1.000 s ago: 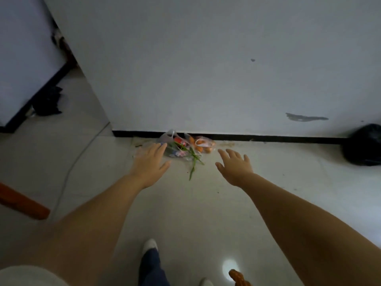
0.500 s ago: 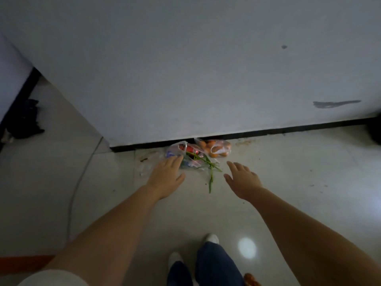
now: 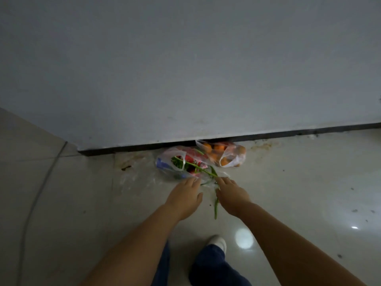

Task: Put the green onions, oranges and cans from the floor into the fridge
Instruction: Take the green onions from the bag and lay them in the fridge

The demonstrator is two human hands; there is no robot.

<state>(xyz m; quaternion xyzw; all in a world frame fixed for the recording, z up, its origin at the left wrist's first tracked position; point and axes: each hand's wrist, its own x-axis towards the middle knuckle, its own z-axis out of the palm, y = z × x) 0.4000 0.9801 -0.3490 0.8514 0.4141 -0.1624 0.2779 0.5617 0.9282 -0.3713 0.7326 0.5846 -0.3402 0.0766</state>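
Closer now than before: both hands, fingers spread. Left hand [image 3: 184, 198] beside clear plastic bag of cans [image 3: 181, 163]; right hand [image 3: 232, 196] touching long green onion stalks [image 3: 208, 174], pointing bodyward.

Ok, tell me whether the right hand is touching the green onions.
Cannot tell. In the head view the right hand overlaps the green onions at its fingertips, but dim light hides any contact or gap.

- Our left hand [image 3: 185, 198] and right hand [image 3: 232, 195], fingers straight, reach the green onions [image 3: 203, 171].
- Bagged oranges [image 3: 223, 154] beside bagged cans [image 3: 192, 159], at the wall [image 3: 185, 69].
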